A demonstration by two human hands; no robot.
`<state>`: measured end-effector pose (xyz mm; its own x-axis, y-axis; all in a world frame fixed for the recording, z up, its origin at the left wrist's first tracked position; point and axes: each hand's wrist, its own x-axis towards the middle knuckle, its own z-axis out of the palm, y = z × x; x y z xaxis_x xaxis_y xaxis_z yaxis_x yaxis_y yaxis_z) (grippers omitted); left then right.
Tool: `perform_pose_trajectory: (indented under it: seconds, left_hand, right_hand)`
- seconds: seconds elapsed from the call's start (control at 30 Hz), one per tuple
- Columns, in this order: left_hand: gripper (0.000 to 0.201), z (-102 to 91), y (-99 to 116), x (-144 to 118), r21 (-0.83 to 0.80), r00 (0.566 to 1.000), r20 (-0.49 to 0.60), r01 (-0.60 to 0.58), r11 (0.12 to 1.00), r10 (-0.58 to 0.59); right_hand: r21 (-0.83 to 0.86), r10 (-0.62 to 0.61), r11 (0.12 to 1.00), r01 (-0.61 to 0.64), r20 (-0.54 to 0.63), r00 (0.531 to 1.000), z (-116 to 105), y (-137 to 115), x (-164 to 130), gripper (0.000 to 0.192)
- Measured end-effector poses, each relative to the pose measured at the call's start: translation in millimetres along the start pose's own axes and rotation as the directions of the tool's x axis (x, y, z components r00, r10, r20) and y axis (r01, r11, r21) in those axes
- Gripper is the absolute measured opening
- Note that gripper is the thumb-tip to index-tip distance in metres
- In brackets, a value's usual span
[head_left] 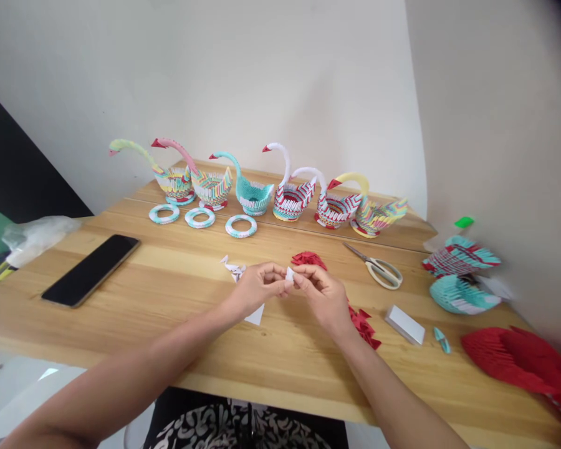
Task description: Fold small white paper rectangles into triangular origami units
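- Both arms reach forward over the table (pixel 168 293), and the hands meet in the middle.
- The left hand (pixel 255 288) is curled, and its fingertips pinch one side of a small white paper (pixel 289 275).
- The right hand (pixel 325 296) is curled too, and it pinches the other side of the same paper.
- The paper is up off the table, between the two hands.
- Red paper bits (pixel 308 259) lie just behind the hands, and more red bits (pixel 365 327) lie by the right wrist.
- White bits (pixel 234 268) lie near the left hand.
- Scissors (pixel 378 268) lie to the right.
- A phone (pixel 91 269) lies far to the left.
- Paper swans (pixel 257 190) stand in a row at the back.
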<state>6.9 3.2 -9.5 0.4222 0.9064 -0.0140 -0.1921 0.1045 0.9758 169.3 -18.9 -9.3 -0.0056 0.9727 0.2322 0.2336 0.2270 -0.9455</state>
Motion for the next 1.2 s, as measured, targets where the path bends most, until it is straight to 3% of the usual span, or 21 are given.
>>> perform_pose_trajectory:
  seconds: [0.23,0.47,0.7,0.8,0.97,1.2]
  left_hand:
    - [0.033,0.8,-0.1,-2.1,0.005,0.998,-0.053,-0.039,0.999,0.039]
    - [0.030,-1.0,7.9,-4.2,-0.064,0.997,0.074,-0.018,0.998,0.023]
    - [0.028,-4.8,3.3,-1.7,-0.112,0.996,0.086,0.024,0.993,-0.014]
    - [0.022,-4.2,3.7,-2.1,-0.012,0.999,0.033,0.006,1.000,-0.006]
    - [0.007,-0.2,7.5,-5.8,0.357,0.979,-0.136,-0.095,0.929,0.153]
    - [0.020,-1.8,12.9,-4.9,0.009,0.998,0.045,-0.041,0.999,0.040]
  right_hand:
    - [0.001,0.007,1.000,-0.007,0.040,0.999,2.0,-2.6,-1.2,0.018]
    - [0.060,0.002,0.998,-0.003,0.019,1.000,-2.4,2.2,2.4,0.017]
    - [0.053,0.014,0.998,-0.016,0.039,0.999,-1.0,0.0,1.2,0.018]
    - [0.002,0.000,1.000,0.000,0.046,0.999,-0.7,-0.5,0.0,0.018]
    - [-0.174,-0.109,0.978,0.112,0.027,0.994,-0.8,-0.1,-2.4,0.012]
    - [0.068,-0.007,0.998,0.005,0.026,1.000,-0.4,0.0,-0.1,0.012]
